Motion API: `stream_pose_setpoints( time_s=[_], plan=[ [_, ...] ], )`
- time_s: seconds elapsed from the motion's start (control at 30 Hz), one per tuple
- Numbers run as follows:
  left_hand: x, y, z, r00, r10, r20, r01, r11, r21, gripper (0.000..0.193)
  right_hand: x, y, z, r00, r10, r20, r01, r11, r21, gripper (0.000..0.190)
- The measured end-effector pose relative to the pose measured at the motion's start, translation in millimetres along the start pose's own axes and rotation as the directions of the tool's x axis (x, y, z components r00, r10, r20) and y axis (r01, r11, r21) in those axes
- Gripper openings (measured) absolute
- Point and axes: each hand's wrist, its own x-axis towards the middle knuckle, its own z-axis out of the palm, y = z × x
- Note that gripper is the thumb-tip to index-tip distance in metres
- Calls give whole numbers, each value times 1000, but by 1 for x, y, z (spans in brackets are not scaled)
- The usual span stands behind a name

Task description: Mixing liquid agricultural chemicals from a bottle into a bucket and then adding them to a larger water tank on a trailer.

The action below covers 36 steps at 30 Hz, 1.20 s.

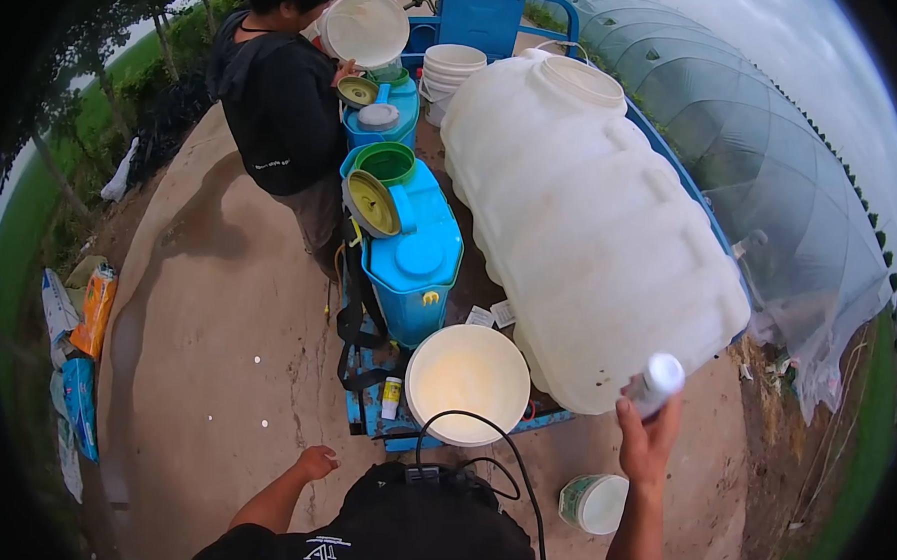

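Note:
My right hand [650, 446] is raised at the right, gripping a small bottle with a white cap [663, 373], slightly blurred. At lower left, my left hand [315, 462] hangs over the ground with its fingers partly curled; nothing shows in it. In front of me a white plastic bucket [468, 378], pale yellowish inside, stands on the rear of a blue cargo bed [407, 443]. Left of it is a small bottle with a yellow label [391, 397]. Behind the bucket, a blue backpack sprayer tank [418, 279] has its green filler opening [384, 163] uncovered, the lid [372, 204] hanging beside it.
A large white plastic tank [593, 234] fills the bed's right side. A co-worker [283, 108] tilts a white bucket [365, 29] over a second blue sprayer [384, 116]. Another bucket [604, 504] stands on the ground near my right arm. Black straps [352, 343] hang by the nearer sprayer.

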Motion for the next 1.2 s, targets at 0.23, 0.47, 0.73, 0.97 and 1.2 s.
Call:
stream_pose_setpoints(
  time_s=[0.23,0.47,0.73,0.97,1.2],
  plan=[
    [16,12,-16,996,9,-90,-2,997,78,53,14,-10,16,881,-465,85,466,825,-319,53],
    [24,16,-35,994,-17,-110,22,999,44,49,9,2,28,772,-636,-18,625,763,-163,64],
    [26,51,-44,972,37,-234,-95,966,-242,39,7,21,33,825,-519,222,560,707,-432,59],
    [31,96,-59,963,144,-228,-204,943,-265,38,22,-1,47,715,-676,178,688,637,-348,43],
    [21,99,-58,912,283,-298,-357,904,-237,43,20,-19,65,767,-638,71,641,765,-61,56]
  ],
)
